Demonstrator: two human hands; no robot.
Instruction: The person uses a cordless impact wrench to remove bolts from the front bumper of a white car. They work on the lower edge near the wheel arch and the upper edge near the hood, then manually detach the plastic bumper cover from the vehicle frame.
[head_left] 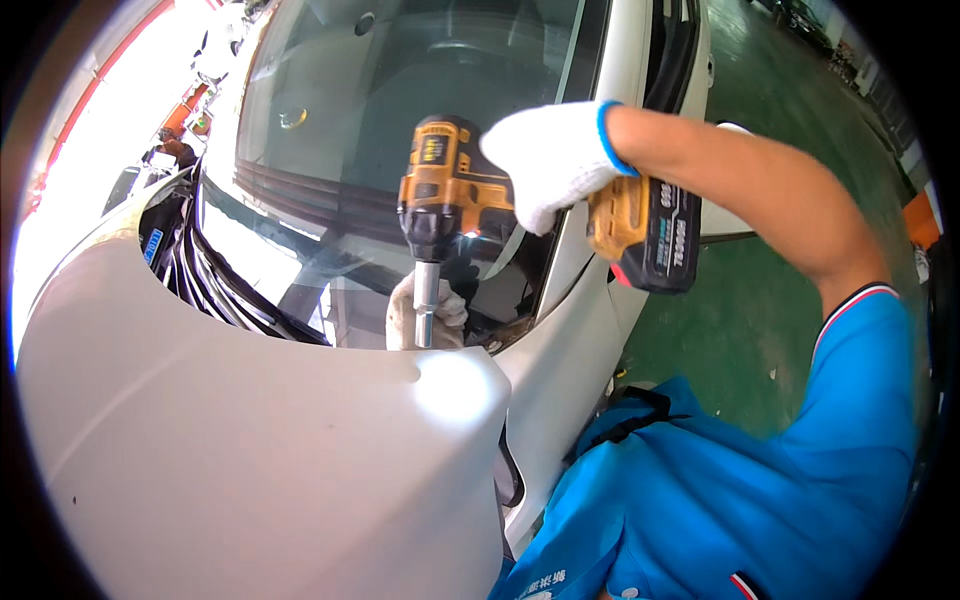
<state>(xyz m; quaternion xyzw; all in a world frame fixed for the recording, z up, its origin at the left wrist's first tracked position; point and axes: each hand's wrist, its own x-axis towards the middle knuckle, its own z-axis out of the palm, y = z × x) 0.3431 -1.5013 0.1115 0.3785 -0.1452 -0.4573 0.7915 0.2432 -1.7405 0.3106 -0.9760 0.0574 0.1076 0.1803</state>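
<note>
My right hand (555, 155), in a white knit glove with a blue cuff, is closed around the handle of a yellow and black cordless impact wrench (432, 165). The tool points down, with a long silver socket (425, 300) on its nose and a black battery (672, 235) at the handle's end. Behind the socket, at the rear edge of the pale car hood (250, 450), is my left hand (455, 305), also in a whitish glove. Its visible fingers are curled; the hood hides the rest and whatever they grip. The socket's tip is close to the hood edge.
The windshield (400, 60) rises beyond the tool. Dark trim and seals (225, 290) fill the gap at its base. At the right are the car's fender (550, 370) and a green floor (690, 340). A bright spot of light falls on the hood.
</note>
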